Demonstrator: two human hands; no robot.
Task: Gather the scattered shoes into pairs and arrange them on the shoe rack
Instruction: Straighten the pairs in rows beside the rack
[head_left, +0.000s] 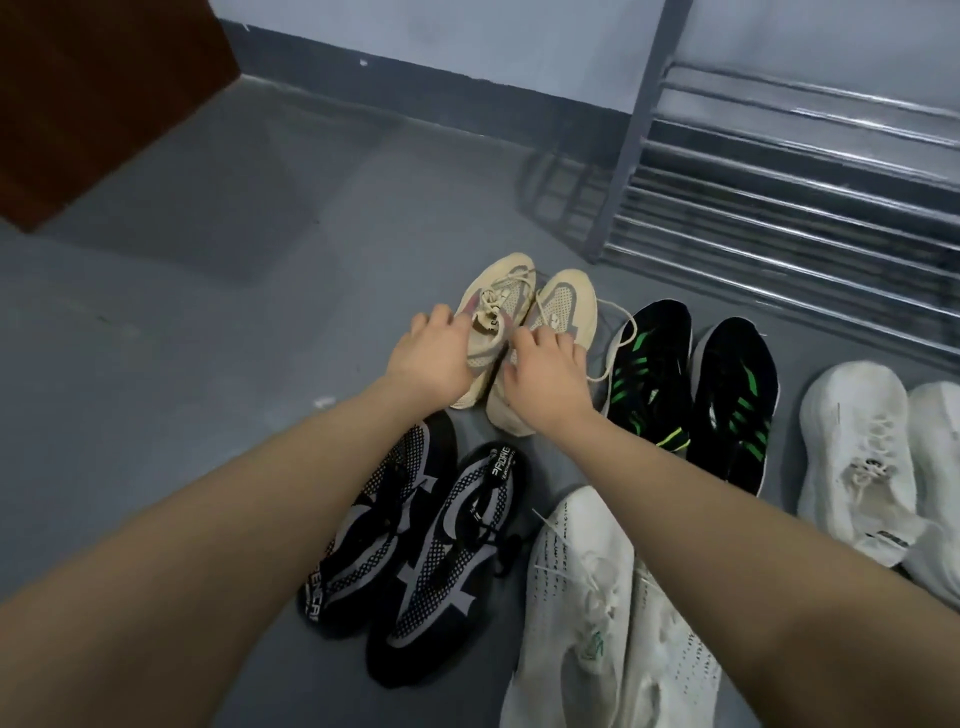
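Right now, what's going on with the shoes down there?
A person is bent over the floor with the left hand and right hand each gripping one of the beige sneakers. The black-and-green pair, the black-and-grey pair and two white pairs sit side by side on the floor. No shoes show on the visible part of the shoe rack.

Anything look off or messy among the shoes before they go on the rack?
One thing: the right beige shoe has a loose lace trailing across the floor toward the black-and-green pair. Otherwise the shoes sit in matched pairs, and the shoe rack is bare in the part that shows. Left hand and right hand are on the beige pair.
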